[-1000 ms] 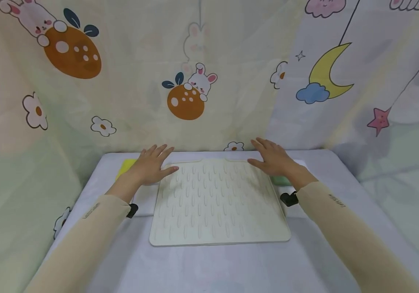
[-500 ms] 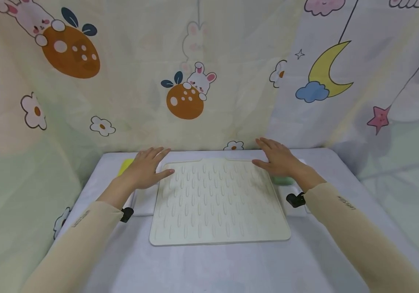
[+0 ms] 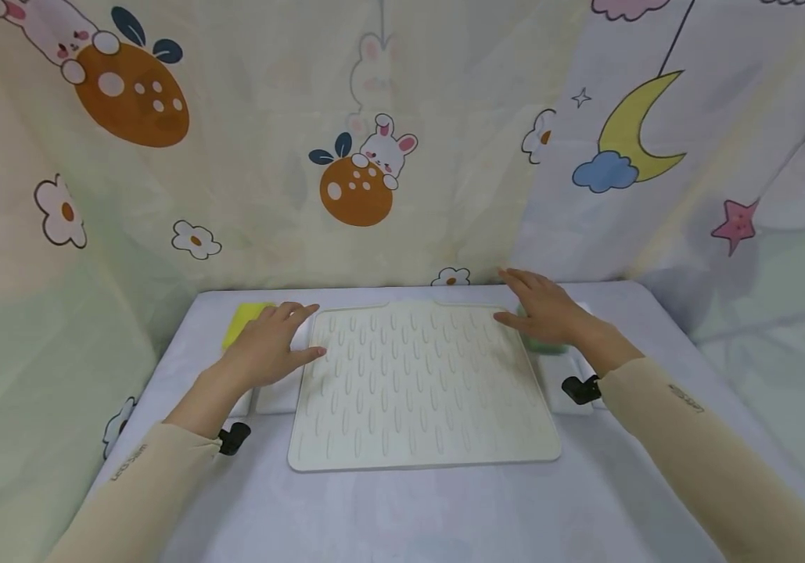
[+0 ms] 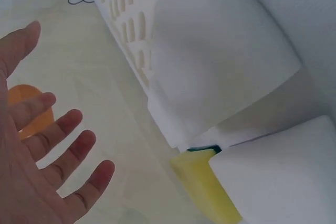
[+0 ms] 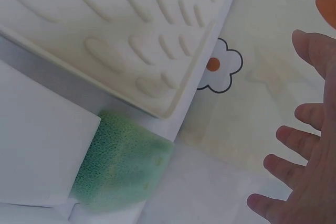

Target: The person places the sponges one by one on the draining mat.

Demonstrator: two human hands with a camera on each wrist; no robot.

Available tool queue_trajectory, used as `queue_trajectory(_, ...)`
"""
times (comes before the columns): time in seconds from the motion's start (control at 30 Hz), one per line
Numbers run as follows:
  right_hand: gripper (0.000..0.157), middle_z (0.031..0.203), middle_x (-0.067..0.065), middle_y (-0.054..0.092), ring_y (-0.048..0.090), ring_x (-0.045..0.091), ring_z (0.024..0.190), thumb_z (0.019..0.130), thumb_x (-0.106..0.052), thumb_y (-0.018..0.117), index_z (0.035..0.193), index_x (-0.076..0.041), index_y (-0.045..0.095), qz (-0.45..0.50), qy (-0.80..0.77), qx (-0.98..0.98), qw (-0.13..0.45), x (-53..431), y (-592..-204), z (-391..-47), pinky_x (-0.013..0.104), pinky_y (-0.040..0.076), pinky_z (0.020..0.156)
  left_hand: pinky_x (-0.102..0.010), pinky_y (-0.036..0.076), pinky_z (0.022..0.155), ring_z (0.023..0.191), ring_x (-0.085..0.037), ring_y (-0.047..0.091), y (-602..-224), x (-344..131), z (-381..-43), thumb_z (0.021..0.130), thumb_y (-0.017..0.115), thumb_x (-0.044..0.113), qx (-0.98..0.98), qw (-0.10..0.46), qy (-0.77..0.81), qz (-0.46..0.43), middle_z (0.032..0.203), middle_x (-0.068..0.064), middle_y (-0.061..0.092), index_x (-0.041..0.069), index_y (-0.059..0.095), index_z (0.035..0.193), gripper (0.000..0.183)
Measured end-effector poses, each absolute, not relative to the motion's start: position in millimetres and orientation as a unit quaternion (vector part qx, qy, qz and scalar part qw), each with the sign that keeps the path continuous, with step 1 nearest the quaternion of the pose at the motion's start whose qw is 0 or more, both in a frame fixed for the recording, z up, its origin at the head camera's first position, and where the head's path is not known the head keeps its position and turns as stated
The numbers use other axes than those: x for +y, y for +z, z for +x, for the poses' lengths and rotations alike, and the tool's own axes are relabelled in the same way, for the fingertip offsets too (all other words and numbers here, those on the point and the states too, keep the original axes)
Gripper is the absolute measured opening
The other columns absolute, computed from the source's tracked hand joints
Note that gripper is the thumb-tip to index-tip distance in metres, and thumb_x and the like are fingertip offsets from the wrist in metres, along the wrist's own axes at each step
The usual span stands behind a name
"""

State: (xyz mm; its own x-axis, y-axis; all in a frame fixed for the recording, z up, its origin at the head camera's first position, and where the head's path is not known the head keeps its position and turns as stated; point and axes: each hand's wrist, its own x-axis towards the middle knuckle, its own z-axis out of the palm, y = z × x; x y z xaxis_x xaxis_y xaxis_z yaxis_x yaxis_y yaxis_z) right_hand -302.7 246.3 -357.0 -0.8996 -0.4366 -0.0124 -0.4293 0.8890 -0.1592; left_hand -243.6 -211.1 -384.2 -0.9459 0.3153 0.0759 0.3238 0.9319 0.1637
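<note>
A cream mat with rows of raised oval ridges [image 3: 423,391] lies flat in the middle of the white-covered table. My left hand [image 3: 264,348] hovers by its far left corner, fingers spread and holding nothing. Beneath and behind that hand, a yellow sponge [image 3: 242,319] shows a dark green layer in the left wrist view, beside white blocks [image 4: 283,177]. My right hand [image 3: 546,313] is raised near the far right corner with straight, parted fingers and nothing in them. Below it, a green porous sponge [image 5: 126,161] sits partly hidden against a white block [image 5: 42,129].
White cloth covers the table [image 3: 416,516]. A curtain with printed rabbits, flowers and a moon [image 3: 458,195] hangs right behind its far edge and along both sides. A black wrist strap piece [image 3: 235,439] sticks out from the left cuff.
Both hands have drawn apart, the left moving left and nearer, the right a little to the right. More of the yellow sponge shows. The mat has stayed in place.
</note>
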Motion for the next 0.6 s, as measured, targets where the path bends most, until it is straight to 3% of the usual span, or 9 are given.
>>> queue_trajectory(0.23, 0.081, 0.160, 0.017, 0.017, 0.018, 0.044, 0.144, 0.095, -0.052, 0.053, 0.156, -0.015, 0.014, -0.215, -0.089, 0.972, 0.011, 254, -364, -303, 0.063, 0.019, 0.113, -0.045, 0.049, 0.089, 0.111, -0.031, 0.053, -395, -213, -228, 0.087, 0.070, 0.038, -0.977, 0.008, -0.145, -0.153, 0.124, -0.010, 0.055, 0.015, 0.041, 0.146, 0.069)
queue_trajectory(0.6, 0.083, 0.158, 0.019, 0.020, 0.019, 0.046, 0.143, 0.093, -0.053, 0.054, 0.155, -0.010, 0.019, -0.219, -0.113, 0.969, 0.019, 254, -374, -302, 0.065, 0.020, 0.111, -0.044, 0.049, 0.089, 0.105, -0.025, 0.059, -421, -202, -223, 0.089, 0.069, 0.021, -0.976, -0.021, -0.172, -0.134, 0.122, -0.010, 0.060, 0.015, 0.045, 0.143, 0.060)
